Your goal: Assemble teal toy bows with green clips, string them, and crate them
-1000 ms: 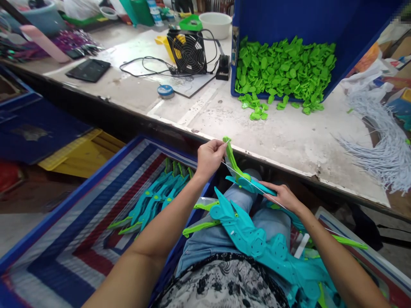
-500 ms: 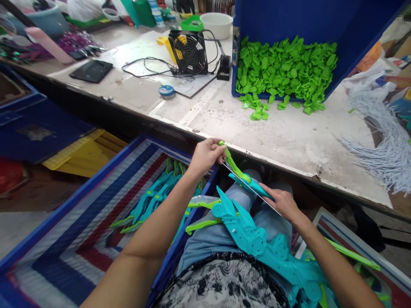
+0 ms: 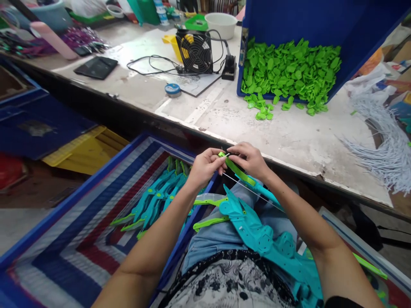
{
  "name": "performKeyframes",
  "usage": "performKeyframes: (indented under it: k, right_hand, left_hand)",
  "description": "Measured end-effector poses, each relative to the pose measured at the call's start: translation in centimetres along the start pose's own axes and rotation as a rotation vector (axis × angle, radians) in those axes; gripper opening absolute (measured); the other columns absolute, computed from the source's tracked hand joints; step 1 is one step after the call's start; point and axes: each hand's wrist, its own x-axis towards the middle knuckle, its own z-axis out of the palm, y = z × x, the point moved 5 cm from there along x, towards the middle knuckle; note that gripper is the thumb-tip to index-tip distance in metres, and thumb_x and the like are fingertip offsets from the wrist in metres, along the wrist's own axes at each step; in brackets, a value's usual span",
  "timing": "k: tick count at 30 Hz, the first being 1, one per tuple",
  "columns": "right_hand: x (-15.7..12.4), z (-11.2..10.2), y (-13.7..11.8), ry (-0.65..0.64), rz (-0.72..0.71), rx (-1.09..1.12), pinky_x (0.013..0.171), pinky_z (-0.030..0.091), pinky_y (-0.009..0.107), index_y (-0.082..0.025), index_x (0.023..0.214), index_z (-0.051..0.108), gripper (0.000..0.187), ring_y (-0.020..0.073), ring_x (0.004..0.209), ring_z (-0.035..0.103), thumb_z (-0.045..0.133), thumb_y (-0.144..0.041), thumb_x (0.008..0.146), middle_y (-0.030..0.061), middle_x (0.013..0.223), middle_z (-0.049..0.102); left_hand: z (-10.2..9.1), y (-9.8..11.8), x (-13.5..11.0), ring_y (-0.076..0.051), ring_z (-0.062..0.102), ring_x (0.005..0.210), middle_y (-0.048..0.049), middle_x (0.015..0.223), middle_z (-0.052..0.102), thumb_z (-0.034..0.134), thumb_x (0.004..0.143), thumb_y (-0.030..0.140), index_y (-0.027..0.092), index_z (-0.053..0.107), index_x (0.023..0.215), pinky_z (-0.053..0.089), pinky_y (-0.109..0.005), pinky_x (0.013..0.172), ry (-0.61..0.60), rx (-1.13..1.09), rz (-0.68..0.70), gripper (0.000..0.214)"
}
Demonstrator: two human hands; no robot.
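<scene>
Black fan (image 3: 196, 53) near a white bowl (image 3: 221, 26)

The slim plastic piece (image 3: 236, 171) was in two colours: a bright green arm, slightly curved, joined at a rounded end to a teal part (image 3: 265, 191). It slanted down to the right above the legs (image 3: 205, 246), green tip uppermost, with the far teal end partly hidden behind a forearm. The left hand (image 3: 208, 167) pinched that tip, and the right hand's (image 3: 248, 159) fingertips met there too. A thin white string (image 3: 242, 184) ran taut alongside the piece, and a short white end showed at the tip.
</scene>
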Motion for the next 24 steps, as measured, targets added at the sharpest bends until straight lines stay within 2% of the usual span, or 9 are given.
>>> performKeyframes:
  k: [4,8,10,12,14,17,18,20,24]
  right_hand:
    - [1.0,1.2,-0.9,-0.07,-0.047,-0.032,0.076,0.045,0.031,-0.019,0.077,0.064,0.013,0.0154,0.078,0.054,0.058,-0.023,0.088,0.0017,0.077,0.06]
    - [1.1,1.7,-1.5,-0.114,-0.107,-0.136,0.078,0.043,0.033,-0.019,0.076,0.059,0.012,0.0171,0.081,0.051,0.053,-0.018,0.087,0.0037,0.08,0.059]
    - [2.1,1.0,-0.5,-0.109,-0.102,-0.191,0.079,0.043,0.033,-0.019,0.075,0.058,0.012,0.018,0.083,0.051,0.054,-0.019,0.086,0.0042,0.081,0.058]
    - [3.9,-1.3,1.6,-0.023,-0.042,-0.246,0.08,0.043,0.034,-0.019,0.073,0.056,0.013,0.0183,0.083,0.05,0.055,-0.019,0.086,0.0037,0.08,0.057]
    - [5.9,-4.5,3.8,0.16,0.045,-0.286,0.082,0.043,0.035,-0.02,0.072,0.054,0.013,0.018,0.083,0.051,0.055,-0.02,0.085,0.0031,0.08,0.056]
    - [7.0,-7.8,4.4,0.443,0.12,-0.271,0.084,0.044,0.037,-0.02,0.076,0.054,0.012,0.017,0.084,0.052,0.052,-0.023,0.087,0.0025,0.082,0.055]
    - [6.7,-7.7,3.7,0.485,0.125,-0.237,0.084,0.045,0.036,-0.02,0.079,0.054,0.012,0.0166,0.085,0.053,0.051,-0.025,0.089,0.0024,0.083,0.055]
    - [5.2,-5.6,1.1,0.478,0.118,-0.133,0.083,0.047,0.034,-0.02,0.083,0.054,0.013,0.0163,0.089,0.055,0.047,-0.027,0.092,0.0028,0.086,0.055]
    - [0.2,0.3,-3.6,0.455,0.089,0.03,0.093,0.047,0.035,-0.021,0.084,0.056,0.011,0.0185,0.106,0.056,0.05,-0.026,0.092,0.0056,0.1,0.056]
  left_hand:
    - [-0.3,-0.3,-0.3,-0.009,0.054,0.041,0.0018,0.056,0.064,0.079,0.067,0.046,0.015,0.057,0.089,0.047,-0.023,0.048,-0.019,-0.036,-0.027,0.045]
    - [-0.3,-1.4,-0.5,-0.012,0.057,0.042,0.0028,0.056,0.062,0.078,0.066,0.049,0.017,0.054,0.09,0.045,-0.022,0.044,-0.061,-0.028,-0.138,0.046]
    - [-0.6,-2.0,-0.5,-0.012,0.057,0.043,0.0039,0.055,0.06,0.075,0.069,0.046,0.019,0.055,0.086,0.043,-0.021,0.043,-0.004,0.073,-0.145,0.038]
    - [-1.0,-2.0,-0.6,-0.013,0.061,0.055,0.0013,0.065,0.062,0.071,0.072,0.038,0.019,0.057,0.08,0.045,-0.021,0.049,0.116,0.233,-0.037,0.024]
    - [-0.9,-1.7,-0.8,-0.014,0.065,0.073,-0.0024,0.084,0.067,0.067,0.075,0.029,0.019,0.06,0.077,0.049,-0.022,0.06,0.222,0.33,0.123,0.012]
    - [0.1,-1.5,-0.5,-0.017,0.063,0.089,-0.0037,0.094,0.068,0.058,0.078,0.022,0.021,0.063,0.081,0.05,-0.027,0.075,0.231,0.288,0.281,0.006]
    - [0.5,-1.5,-0.2,-0.017,0.063,0.09,-0.0035,0.09,0.068,0.057,0.078,0.022,0.021,0.064,0.079,0.049,-0.029,0.079,0.195,0.264,0.304,0.007]
    - [1.1,-1.4,0.7,-0.019,0.062,0.088,-0.0038,0.084,0.068,0.059,0.074,0.022,0.021,0.067,0.071,0.048,-0.032,0.083,0.12,0.206,0.284,0.009]
    - [1.0,-1.7,2.5,-0.019,0.063,0.082,-0.0059,0.083,0.07,0.064,0.07,0.039,0.017,0.07,0.074,0.049,-0.03,0.074,0.032,-0.143,-0.051,0.023]
